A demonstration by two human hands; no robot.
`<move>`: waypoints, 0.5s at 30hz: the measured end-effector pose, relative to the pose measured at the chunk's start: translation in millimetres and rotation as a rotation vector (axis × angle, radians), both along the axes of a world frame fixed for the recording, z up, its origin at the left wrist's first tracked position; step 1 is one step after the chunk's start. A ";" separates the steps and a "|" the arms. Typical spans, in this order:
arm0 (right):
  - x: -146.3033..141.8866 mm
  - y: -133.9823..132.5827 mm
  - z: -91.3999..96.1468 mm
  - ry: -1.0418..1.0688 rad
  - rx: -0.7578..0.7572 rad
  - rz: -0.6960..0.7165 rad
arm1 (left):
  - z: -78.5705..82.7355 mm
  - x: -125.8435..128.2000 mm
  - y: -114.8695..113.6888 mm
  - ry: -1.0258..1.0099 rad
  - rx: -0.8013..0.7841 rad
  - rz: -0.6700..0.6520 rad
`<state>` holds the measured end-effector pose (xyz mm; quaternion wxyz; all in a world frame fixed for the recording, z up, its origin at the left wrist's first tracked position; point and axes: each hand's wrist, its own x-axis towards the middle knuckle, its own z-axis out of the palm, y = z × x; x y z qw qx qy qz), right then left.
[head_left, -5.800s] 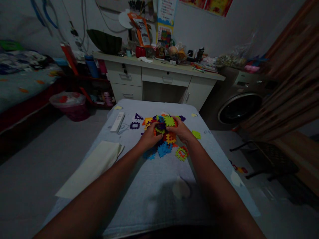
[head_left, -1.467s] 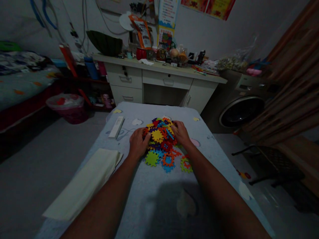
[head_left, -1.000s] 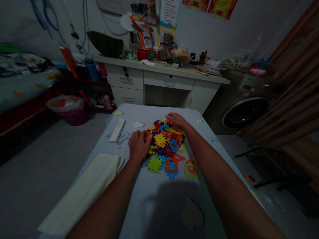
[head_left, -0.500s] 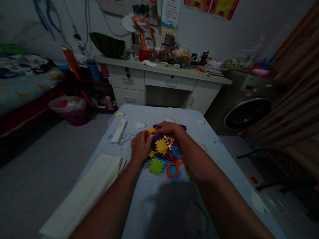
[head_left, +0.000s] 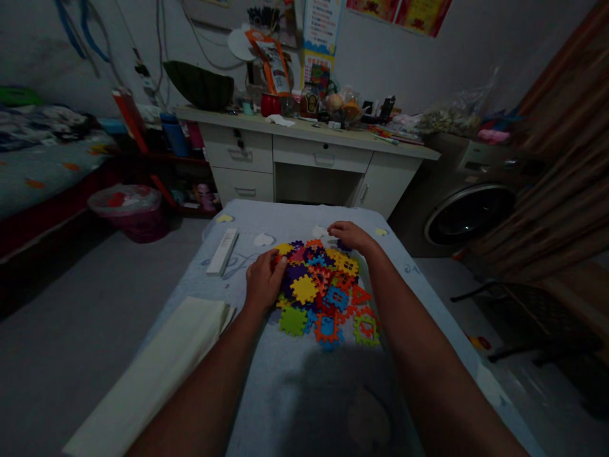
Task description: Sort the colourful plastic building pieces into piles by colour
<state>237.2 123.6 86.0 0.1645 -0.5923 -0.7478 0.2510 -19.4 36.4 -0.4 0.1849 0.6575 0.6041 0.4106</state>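
A heap of colourful plastic interlocking building pieces (head_left: 323,279) lies mid-table, with squares, triangles and window-shaped frames that have toothed edges. My left hand (head_left: 264,277) rests against the heap's left side, thumb apart from the curved fingers; its fingertips are partly hidden. Beyond the back right of the heap is my right hand (head_left: 352,235), its fingers loosely bent and apart, with a purple piece (head_left: 343,245) just below it. A yellow square (head_left: 304,289) sits on top, and a green square (head_left: 293,321) lies at the near edge.
A white strip-shaped object (head_left: 222,252) and a folded pale cloth (head_left: 157,368) lie left on the covered table (head_left: 285,406). Behind stands a cluttered desk (head_left: 238,152); a washing machine (head_left: 457,203) is to the right, a waste bin (head_left: 128,212) to the left.
My right hand has moved from the top of the heap to its back right, uncovering more pieces. My left hand stays at the left side. The view has shifted slightly.
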 end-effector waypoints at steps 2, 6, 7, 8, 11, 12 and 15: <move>-6.6 7.7 -6.6 -0.068 -0.008 0.050 | 0.3 -0.1 0.1 -0.010 0.015 0.006; -49.1 19.9 -16.1 -0.170 -0.055 0.216 | 2.2 -0.2 -0.6 -0.029 0.024 0.010; -61.2 20.8 -17.0 -0.189 -0.071 0.238 | 2.5 -0.2 -0.7 -0.031 0.026 0.011; -72.2 20.5 -17.2 -0.214 -0.091 0.259 | 2.7 -0.3 -0.8 -0.032 0.029 0.012; -94.2 13.9 -15.1 -0.323 -0.140 0.305 | 2.7 -0.6 -0.9 -0.036 0.051 0.010; -97.3 10.8 -13.9 -0.358 -0.141 0.316 | 2.6 -0.8 -0.9 -0.037 0.057 0.006; -96.8 2.2 -11.1 -0.367 -0.135 0.366 | 2.2 -1.2 -0.9 -0.043 0.055 -0.002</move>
